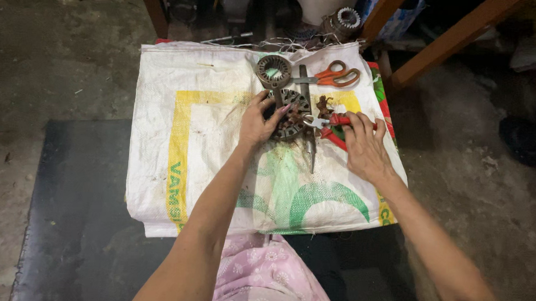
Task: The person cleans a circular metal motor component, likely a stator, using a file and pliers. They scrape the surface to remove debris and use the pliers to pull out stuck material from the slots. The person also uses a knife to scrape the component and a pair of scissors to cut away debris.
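Observation:
My left hand (258, 123) grips a round slotted metal motor core (292, 112) lying on a white woven sack (190, 135). My right hand (364, 145) rests on the red handles of pliers (332, 126), whose jaws point at the core. A clump of brownish wire (325, 104) sits just beyond the pliers. A second ring-shaped core (273, 69) lies farther back.
Orange-handled scissors (334, 75) and a long metal tool (308, 119) lie on the sack. A black mat (78, 208) covers the concrete floor at left. Wooden legs (447, 41) and a geared metal part (345, 19) stand behind.

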